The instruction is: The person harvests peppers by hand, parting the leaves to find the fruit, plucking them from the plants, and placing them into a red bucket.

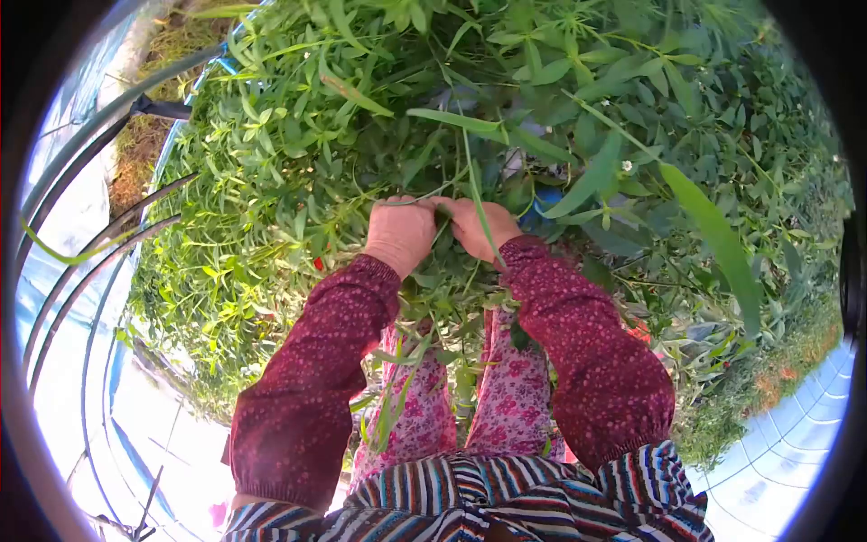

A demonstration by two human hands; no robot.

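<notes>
My left hand [400,233] is closed, its fingers curled down into the green plants and wrapped round stems. Right beside it my right hand [479,224] is also closed, thumb side towards the left hand, with a thin grass stem [475,185] passing over it. A thin green strand bends across the top of both hands. Fingertips of both hands are hidden by the knuckles and leaves. Long grass blades [713,235] arch out to the right above the leafy plants [271,172].
Black hoses or bent rods [77,172] curve along the left side beside pale blue sheeting [59,271]. Blue netting or sheet [786,452] lies at the lower right. A blue item [546,200] shows among leaves just beyond my right hand. Dense plants surround my legs [510,388].
</notes>
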